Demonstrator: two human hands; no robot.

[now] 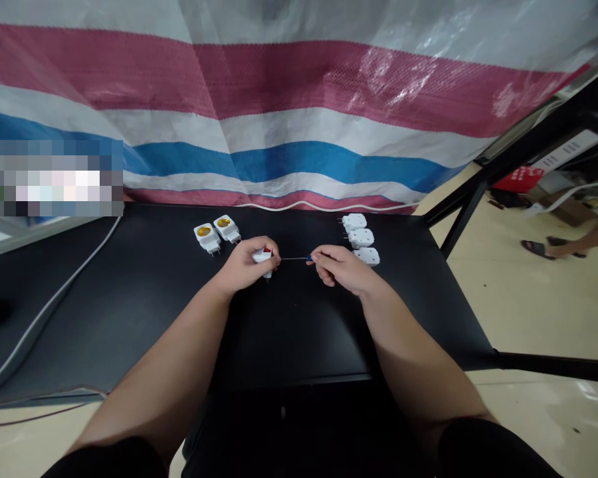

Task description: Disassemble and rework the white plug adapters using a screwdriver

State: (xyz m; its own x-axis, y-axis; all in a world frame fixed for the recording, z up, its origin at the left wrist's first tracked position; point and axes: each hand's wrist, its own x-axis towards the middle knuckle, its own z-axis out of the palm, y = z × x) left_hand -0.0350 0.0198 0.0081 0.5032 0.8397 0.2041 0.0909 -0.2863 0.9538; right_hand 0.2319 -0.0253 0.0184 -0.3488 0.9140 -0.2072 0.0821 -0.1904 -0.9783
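My left hand (pixel 254 262) is closed around a small white plug-in unit (pixel 268 273) with a red patch on it; part of the unit is hidden by my fingers. My right hand (pixel 336 265) pinches the blue handle of a thin screwdriver (pixel 293 258). Its metal shaft runs level toward the left, and the tip ends at my left thumb, where contact with the unit cannot be made out. Behind my left hand lie a white plug (pixel 207 238) with a round yellow recess and a similar plug (pixel 227 229). Three white plug housings (pixel 361 238) lie in a column beyond my right hand.
The black table (pixel 299 332) has a striped plastic sheet (pixel 289 119) hanging behind it. A white cable (pixel 54 299) crosses its left side, near a blurred-out device (pixel 44 179). Black metal frame bars (pixel 458 222) stand at the right; a person's sandalled foot (pixel 541 249) is on the floor beyond.
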